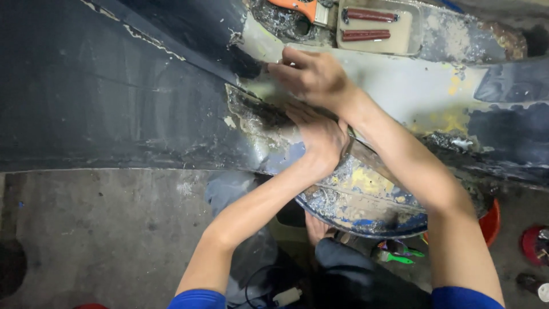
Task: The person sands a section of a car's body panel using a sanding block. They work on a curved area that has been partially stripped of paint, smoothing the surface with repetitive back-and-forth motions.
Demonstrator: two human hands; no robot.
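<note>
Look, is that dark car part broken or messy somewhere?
Yes. Beside the left hand and right hand, the dark panel is ragged and crusty, its paint flaking off. The round board below is smeared with yellow and blue.

Both hands lie on a car panel (114, 97) that spans the view, the right hand (311, 74) just behind the left hand (320, 137), close together. Behind them on the panel sits a tray (414, 31) with two sticks (369, 26) in it, and a brush (303, 8) lies just left of the tray. Below the panel's near edge is the floor (103, 229), with a bucket (492, 220) to the right, partly under the panel, and a can (534, 243) further right.
</note>
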